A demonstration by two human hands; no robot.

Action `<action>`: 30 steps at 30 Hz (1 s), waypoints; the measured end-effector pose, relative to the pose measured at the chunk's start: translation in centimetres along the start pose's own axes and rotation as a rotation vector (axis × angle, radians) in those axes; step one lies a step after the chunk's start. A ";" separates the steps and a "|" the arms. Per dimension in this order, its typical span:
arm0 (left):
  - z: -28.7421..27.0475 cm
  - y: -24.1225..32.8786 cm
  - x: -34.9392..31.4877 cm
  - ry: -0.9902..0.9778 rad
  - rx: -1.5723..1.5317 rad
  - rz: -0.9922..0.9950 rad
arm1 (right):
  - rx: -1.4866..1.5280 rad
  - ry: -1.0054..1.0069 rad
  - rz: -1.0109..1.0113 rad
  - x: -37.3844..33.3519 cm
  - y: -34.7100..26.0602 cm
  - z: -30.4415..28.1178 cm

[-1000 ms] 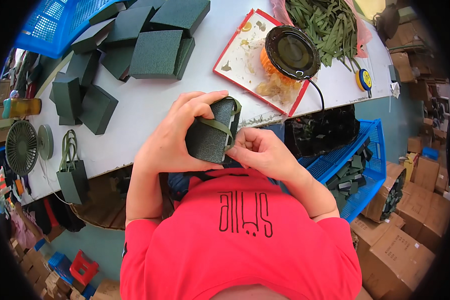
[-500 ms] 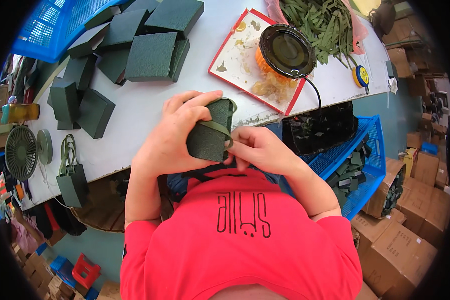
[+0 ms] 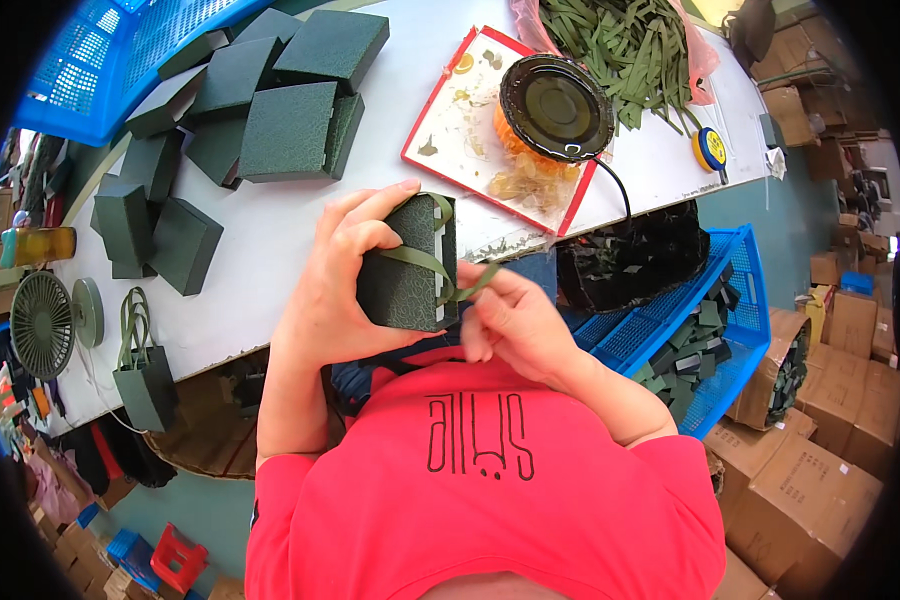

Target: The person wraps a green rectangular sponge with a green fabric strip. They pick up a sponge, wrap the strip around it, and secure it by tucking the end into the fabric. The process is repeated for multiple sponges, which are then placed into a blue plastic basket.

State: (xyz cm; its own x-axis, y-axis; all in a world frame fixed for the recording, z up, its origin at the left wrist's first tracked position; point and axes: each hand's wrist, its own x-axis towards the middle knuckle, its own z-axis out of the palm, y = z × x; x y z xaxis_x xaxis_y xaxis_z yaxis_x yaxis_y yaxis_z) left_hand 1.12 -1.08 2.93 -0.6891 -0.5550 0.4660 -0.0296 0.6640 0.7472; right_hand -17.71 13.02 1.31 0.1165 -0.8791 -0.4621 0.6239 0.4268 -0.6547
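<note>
My left hand is wrapped round a small dark green box above the table's near edge, thumb below and fingers over the top. A green ribbon crosses the box's face and comes round its right side, where a pale edge shows. My right hand, just right of the box, pinches the ribbon's loose end between thumb and forefinger. Beyond the hands, a black round pot with an orange base stands on a red-edged white board spotted with amber drips.
Several green boxes are piled at the far left, beside a blue crate. Green ribbons lie in a pink bag. At left are a fan and a little green bag. A blue basket of green pieces stands below right.
My left hand has turned the box so that its pale side edge shows more. My right hand has moved slightly right and down, drawing the ribbon's end out from the box.
</note>
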 end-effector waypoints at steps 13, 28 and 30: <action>-1.5 -1.1 -3.0 -0.036 0.109 -0.135 | 0.334 0.391 -0.472 -0.1 -3.3 -3.4; -1.3 -0.7 -2.8 -0.078 0.109 -0.200 | -0.072 0.435 -0.611 2.6 -5.7 -4.6; -1.0 -0.7 -2.6 -0.087 0.096 -0.198 | -0.107 0.466 -0.601 2.9 -6.0 -4.6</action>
State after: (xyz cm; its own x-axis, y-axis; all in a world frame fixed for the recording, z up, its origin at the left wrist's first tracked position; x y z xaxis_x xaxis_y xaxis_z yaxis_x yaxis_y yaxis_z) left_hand 3.66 -0.62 1.72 -0.7228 -0.6367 0.2686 -0.2368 0.5934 0.7693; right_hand -24.63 8.92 1.14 -0.5718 -0.7964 -0.1968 0.3955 -0.0575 -0.9166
